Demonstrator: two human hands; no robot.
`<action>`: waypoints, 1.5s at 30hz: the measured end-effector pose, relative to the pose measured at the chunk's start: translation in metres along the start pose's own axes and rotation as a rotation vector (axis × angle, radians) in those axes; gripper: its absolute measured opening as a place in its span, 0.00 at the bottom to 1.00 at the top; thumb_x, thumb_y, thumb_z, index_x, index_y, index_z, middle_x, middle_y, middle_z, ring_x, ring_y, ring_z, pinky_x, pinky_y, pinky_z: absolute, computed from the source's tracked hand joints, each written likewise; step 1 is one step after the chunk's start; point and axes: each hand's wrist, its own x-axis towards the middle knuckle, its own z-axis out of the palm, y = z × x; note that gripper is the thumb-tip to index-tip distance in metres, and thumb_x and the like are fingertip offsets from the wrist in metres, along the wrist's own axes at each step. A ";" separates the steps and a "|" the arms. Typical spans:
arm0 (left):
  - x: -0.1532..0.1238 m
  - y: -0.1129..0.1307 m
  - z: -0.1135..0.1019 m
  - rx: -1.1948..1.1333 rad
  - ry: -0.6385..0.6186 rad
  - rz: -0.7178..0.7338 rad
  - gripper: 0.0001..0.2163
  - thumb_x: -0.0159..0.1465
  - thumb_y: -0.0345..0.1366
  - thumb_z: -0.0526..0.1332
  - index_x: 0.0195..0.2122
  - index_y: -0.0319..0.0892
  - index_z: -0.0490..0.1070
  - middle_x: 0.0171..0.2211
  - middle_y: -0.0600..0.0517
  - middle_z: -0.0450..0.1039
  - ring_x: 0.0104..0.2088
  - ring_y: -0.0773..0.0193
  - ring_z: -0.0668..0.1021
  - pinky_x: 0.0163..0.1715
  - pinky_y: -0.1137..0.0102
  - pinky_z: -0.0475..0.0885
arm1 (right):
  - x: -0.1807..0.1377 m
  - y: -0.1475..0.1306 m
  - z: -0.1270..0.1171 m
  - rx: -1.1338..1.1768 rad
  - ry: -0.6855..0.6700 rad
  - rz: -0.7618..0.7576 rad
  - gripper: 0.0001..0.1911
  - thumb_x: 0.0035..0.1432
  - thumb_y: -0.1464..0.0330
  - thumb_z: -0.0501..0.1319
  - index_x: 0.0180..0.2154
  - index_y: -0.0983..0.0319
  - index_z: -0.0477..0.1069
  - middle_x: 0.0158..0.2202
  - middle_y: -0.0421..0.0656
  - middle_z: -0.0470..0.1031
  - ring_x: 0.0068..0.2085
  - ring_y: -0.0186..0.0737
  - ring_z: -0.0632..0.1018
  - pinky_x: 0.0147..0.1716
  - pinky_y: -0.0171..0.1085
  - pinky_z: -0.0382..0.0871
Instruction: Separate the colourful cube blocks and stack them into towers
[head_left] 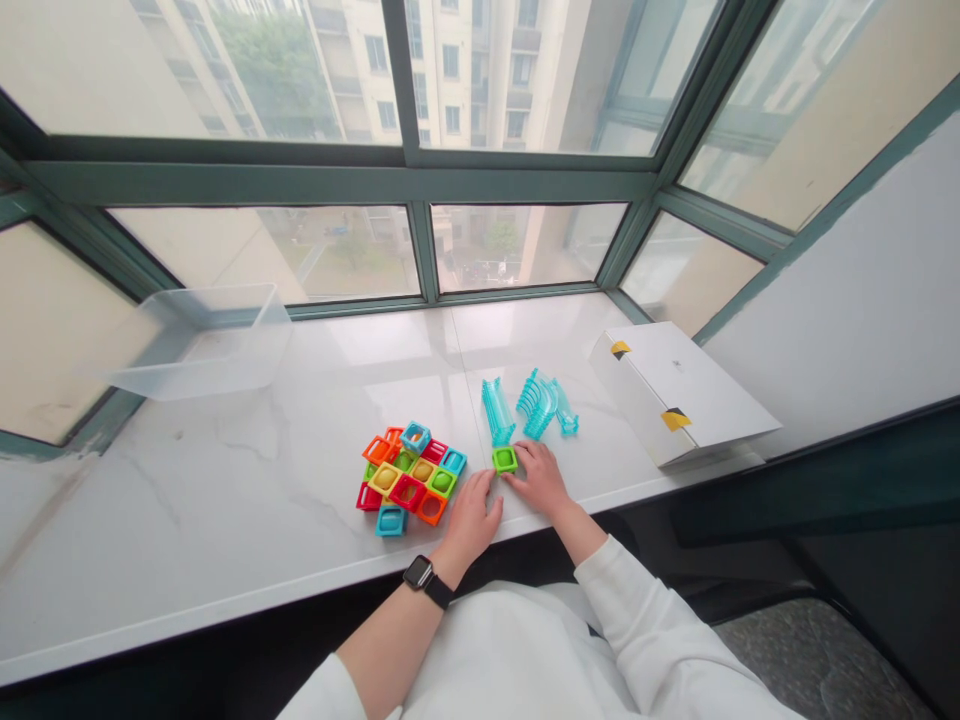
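Note:
A flat cluster of coloured hollow cubes (410, 477) in red, orange, yellow, green and blue lies on the white marble sill (247, 480). A single green cube (505, 459) stands to its right. My right hand (541, 478) rests beside this green cube with its fingertips touching it. My left hand (472, 515), with a black watch on the wrist, lies just left of the right one, fingers curled loosely near the cluster's edge. Behind the green cube lie translucent teal ribbed track pieces (534, 403).
A clear plastic bin (214, 340) stands at the back left of the sill. A white cardboard box (679, 395) lies at the right end. Window frames enclose the sill on three sides; its front edge runs close to my body.

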 end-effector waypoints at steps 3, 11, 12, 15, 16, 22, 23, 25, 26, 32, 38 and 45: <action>0.001 0.001 0.000 -0.007 -0.005 -0.008 0.24 0.68 0.32 0.60 0.66 0.46 0.67 0.61 0.41 0.74 0.55 0.51 0.79 0.58 0.51 0.76 | 0.000 0.000 0.001 -0.006 0.008 0.008 0.24 0.65 0.56 0.68 0.59 0.57 0.74 0.58 0.51 0.76 0.57 0.57 0.74 0.56 0.52 0.70; 0.002 0.005 -0.004 -0.005 -0.018 -0.025 0.24 0.68 0.33 0.60 0.66 0.47 0.67 0.61 0.42 0.73 0.54 0.52 0.80 0.58 0.54 0.77 | 0.000 0.000 0.000 0.007 0.007 0.009 0.23 0.65 0.57 0.67 0.59 0.57 0.74 0.58 0.52 0.76 0.58 0.58 0.74 0.57 0.53 0.70; 0.002 0.006 -0.005 -0.003 -0.024 -0.025 0.24 0.68 0.34 0.60 0.66 0.47 0.67 0.61 0.42 0.73 0.55 0.52 0.79 0.58 0.54 0.76 | 0.000 0.000 0.001 0.009 0.007 0.009 0.23 0.65 0.57 0.68 0.59 0.58 0.74 0.58 0.52 0.76 0.58 0.57 0.74 0.57 0.53 0.70; 0.002 0.007 -0.007 -0.004 -0.034 -0.033 0.24 0.68 0.33 0.60 0.67 0.47 0.67 0.62 0.42 0.72 0.57 0.52 0.79 0.59 0.54 0.76 | -0.001 0.000 0.001 0.025 0.020 0.004 0.24 0.65 0.57 0.67 0.59 0.58 0.73 0.58 0.52 0.75 0.58 0.58 0.74 0.58 0.53 0.69; 0.001 0.007 -0.007 -0.008 -0.034 -0.032 0.24 0.68 0.33 0.60 0.67 0.47 0.67 0.62 0.42 0.72 0.57 0.52 0.78 0.59 0.54 0.76 | -0.001 0.000 0.001 0.035 0.032 0.001 0.25 0.65 0.57 0.67 0.60 0.59 0.73 0.58 0.53 0.75 0.58 0.58 0.74 0.58 0.54 0.69; 0.001 0.001 -0.005 -0.031 -0.040 -0.035 0.25 0.68 0.33 0.60 0.67 0.46 0.67 0.63 0.41 0.72 0.54 0.53 0.79 0.58 0.54 0.77 | -0.010 0.003 -0.001 0.028 0.183 0.119 0.19 0.69 0.58 0.60 0.56 0.61 0.73 0.54 0.54 0.76 0.55 0.57 0.74 0.57 0.52 0.67; 0.001 0.001 -0.005 -0.030 -0.041 -0.041 0.24 0.68 0.33 0.60 0.67 0.46 0.67 0.63 0.41 0.71 0.53 0.53 0.80 0.57 0.54 0.77 | -0.011 0.003 -0.001 0.018 0.198 0.142 0.18 0.69 0.59 0.58 0.55 0.61 0.74 0.53 0.53 0.77 0.55 0.56 0.74 0.56 0.52 0.67; 0.001 0.001 -0.004 -0.023 -0.041 -0.053 0.24 0.68 0.33 0.60 0.66 0.45 0.67 0.63 0.41 0.71 0.52 0.54 0.80 0.57 0.54 0.77 | -0.012 0.003 -0.002 0.005 0.208 0.161 0.17 0.69 0.62 0.57 0.54 0.61 0.74 0.53 0.52 0.77 0.54 0.54 0.75 0.55 0.50 0.66; 0.001 0.002 -0.005 -0.017 -0.040 -0.059 0.24 0.68 0.33 0.60 0.66 0.45 0.67 0.63 0.41 0.71 0.51 0.54 0.80 0.57 0.55 0.77 | -0.012 0.003 -0.002 0.001 0.208 0.161 0.17 0.68 0.63 0.57 0.54 0.61 0.74 0.53 0.52 0.77 0.54 0.53 0.75 0.55 0.49 0.66; 0.008 0.008 -0.007 0.021 -0.048 -0.080 0.25 0.68 0.34 0.60 0.67 0.45 0.66 0.63 0.41 0.71 0.48 0.56 0.80 0.55 0.57 0.77 | -0.009 -0.002 -0.003 -0.002 0.155 0.094 0.18 0.65 0.67 0.59 0.56 0.60 0.74 0.55 0.50 0.78 0.54 0.52 0.75 0.54 0.47 0.64; 0.020 0.019 -0.005 0.029 -0.003 -0.064 0.29 0.68 0.35 0.61 0.70 0.44 0.60 0.62 0.40 0.71 0.48 0.56 0.80 0.55 0.56 0.77 | -0.005 -0.002 0.000 0.034 0.141 0.063 0.17 0.64 0.63 0.64 0.53 0.59 0.73 0.53 0.51 0.79 0.54 0.54 0.77 0.53 0.48 0.67; 0.047 0.044 -0.012 0.148 0.178 0.089 0.20 0.70 0.33 0.60 0.62 0.45 0.68 0.67 0.38 0.63 0.66 0.47 0.69 0.66 0.50 0.68 | -0.005 0.000 0.005 0.160 0.263 -0.015 0.20 0.67 0.61 0.64 0.58 0.60 0.71 0.54 0.54 0.75 0.56 0.56 0.76 0.56 0.53 0.73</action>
